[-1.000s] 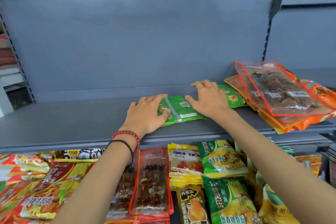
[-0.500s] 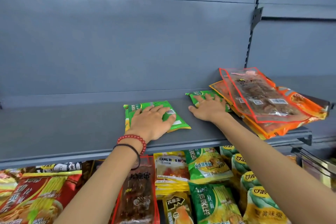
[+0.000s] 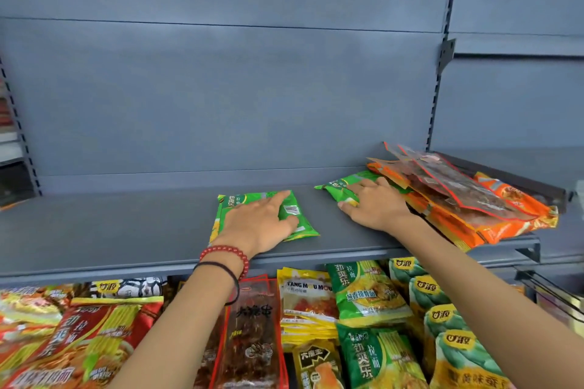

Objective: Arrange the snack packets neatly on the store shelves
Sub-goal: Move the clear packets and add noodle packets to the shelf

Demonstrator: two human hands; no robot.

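Observation:
Two green snack packets lie on the grey shelf (image 3: 110, 230). My left hand (image 3: 257, 226) rests flat, fingers straight, on the left green packet (image 3: 298, 218) at the shelf's middle. To its right, my right hand (image 3: 377, 210) lies on the second green packet (image 3: 338, 188), fingers stretched toward the packet's far end, which is tucked under a pile of orange packets (image 3: 512, 202). A clear red-edged packet (image 3: 455, 183) tops that pile. A gap of bare shelf separates the two green packets.
The orange pile overhangs the shelf's front right edge. On the lower shelf lie several packets: red ones (image 3: 79, 341) at left, clear red-edged meat packets (image 3: 252, 335), yellow packets (image 3: 305, 297) and green ones (image 3: 366, 294). A slotted upright (image 3: 442, 73) marks the bay's right end.
My left hand has slid its green packet leftward, away from the other one. My right hand has stayed on the second green packet by the orange pile.

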